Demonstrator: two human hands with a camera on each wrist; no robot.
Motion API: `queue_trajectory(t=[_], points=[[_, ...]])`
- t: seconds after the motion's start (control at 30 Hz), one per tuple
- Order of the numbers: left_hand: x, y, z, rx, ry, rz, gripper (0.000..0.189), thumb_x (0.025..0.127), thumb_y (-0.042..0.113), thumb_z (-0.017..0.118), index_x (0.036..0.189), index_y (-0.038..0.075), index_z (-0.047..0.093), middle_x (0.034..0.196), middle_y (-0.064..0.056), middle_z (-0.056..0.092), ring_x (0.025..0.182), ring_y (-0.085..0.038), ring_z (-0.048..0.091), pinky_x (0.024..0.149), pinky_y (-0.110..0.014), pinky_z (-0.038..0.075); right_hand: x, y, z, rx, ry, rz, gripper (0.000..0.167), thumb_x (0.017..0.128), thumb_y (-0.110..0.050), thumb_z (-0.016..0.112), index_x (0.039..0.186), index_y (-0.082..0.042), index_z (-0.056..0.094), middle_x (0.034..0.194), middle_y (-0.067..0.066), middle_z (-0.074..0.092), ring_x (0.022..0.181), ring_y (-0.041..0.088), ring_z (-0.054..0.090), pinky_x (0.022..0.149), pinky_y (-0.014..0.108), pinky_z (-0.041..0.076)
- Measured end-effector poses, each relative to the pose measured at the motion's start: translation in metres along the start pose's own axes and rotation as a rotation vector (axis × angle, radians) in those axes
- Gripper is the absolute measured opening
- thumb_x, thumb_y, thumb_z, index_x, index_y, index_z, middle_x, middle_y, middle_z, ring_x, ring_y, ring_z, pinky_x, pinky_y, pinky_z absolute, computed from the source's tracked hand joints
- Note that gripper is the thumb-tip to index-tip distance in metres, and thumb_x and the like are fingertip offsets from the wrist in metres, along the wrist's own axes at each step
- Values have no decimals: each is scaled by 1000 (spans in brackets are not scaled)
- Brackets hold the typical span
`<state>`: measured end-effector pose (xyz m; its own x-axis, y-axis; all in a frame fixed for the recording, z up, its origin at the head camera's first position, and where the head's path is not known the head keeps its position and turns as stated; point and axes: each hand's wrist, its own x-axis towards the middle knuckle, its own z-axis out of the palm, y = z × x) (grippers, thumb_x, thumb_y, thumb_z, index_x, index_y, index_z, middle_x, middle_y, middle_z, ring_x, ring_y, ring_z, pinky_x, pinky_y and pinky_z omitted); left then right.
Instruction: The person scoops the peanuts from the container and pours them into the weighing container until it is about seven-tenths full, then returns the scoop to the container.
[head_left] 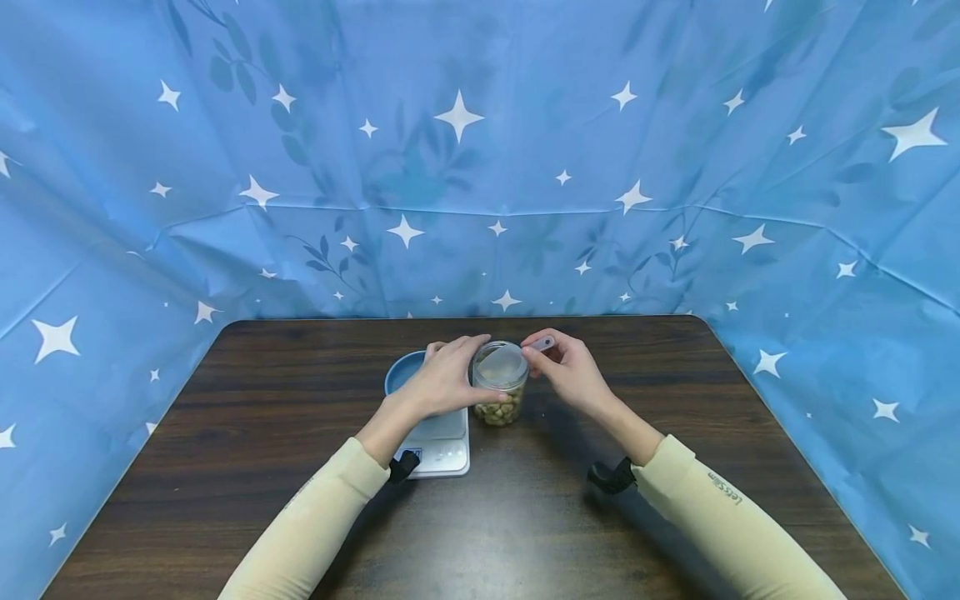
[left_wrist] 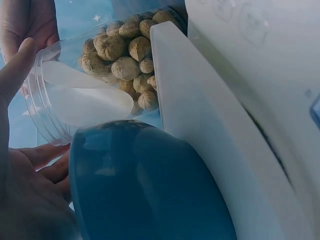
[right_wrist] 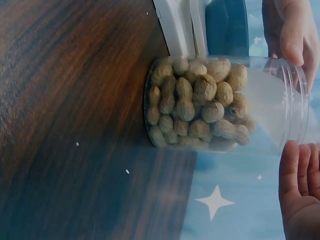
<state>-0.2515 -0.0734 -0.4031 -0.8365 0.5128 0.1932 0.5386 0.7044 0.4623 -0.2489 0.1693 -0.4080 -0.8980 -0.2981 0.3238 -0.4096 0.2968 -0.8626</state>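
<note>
A clear jar (head_left: 500,392), partly filled with unshelled peanuts (right_wrist: 200,105), stands upright on the table. My left hand (head_left: 448,377) holds it near the rim, thumb on the near side and fingers at the far side. Inside the jar a whitish, translucent scoop (left_wrist: 92,97) leans with its bowl down against the peanuts. Its handle (head_left: 543,342) sticks out over the right rim, where my right hand (head_left: 567,371) pinches it. In the right wrist view, the right fingers (right_wrist: 302,170) show beside the jar's mouth; the handle is hidden there.
Left of the jar, a white kitchen scale (head_left: 444,460) carries a blue bowl (left_wrist: 145,185), partly covered by my left hand and wrist in the head view. The dark wooden table (head_left: 225,450) ends at a blue star-patterned curtain (head_left: 480,183).
</note>
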Motion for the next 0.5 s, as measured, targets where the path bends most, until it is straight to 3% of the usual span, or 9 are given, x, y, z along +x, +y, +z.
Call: queue_trajectory(t=[0.17,0.3,0.4,0.5], points=[[2,-1,1,-4,-5,2,97,80,58,82,153,6,46,143,-10,59,128,-27,56,108,-58,30,-2,-26,-2,-62,-14,-20,18,103,-4,61,114,10,67,99,21,68,82,29,68,75,35,56],[3,-2,2,-2,-8,2,96,81,58,83,152,6,47,141,-9,60,124,-26,58,107,-57,31,-1,-20,-3,-83,-11,-25,18,104,-13,64,113,1,71,102,11,70,84,24,69,76,37,56],[4,-3,3,-2,-10,4,95,81,59,82,152,6,48,140,-8,61,123,-25,59,107,-56,32,2,-7,-5,-92,-6,-16,19,103,-21,66,114,-7,72,104,5,71,85,27,68,73,33,54],[4,-3,3,-9,-14,7,93,81,59,82,151,7,48,139,-7,61,122,-24,59,106,-55,33,2,-12,-7,-96,-5,-17,19,103,-22,66,115,-8,72,107,4,70,90,33,67,72,33,53]])
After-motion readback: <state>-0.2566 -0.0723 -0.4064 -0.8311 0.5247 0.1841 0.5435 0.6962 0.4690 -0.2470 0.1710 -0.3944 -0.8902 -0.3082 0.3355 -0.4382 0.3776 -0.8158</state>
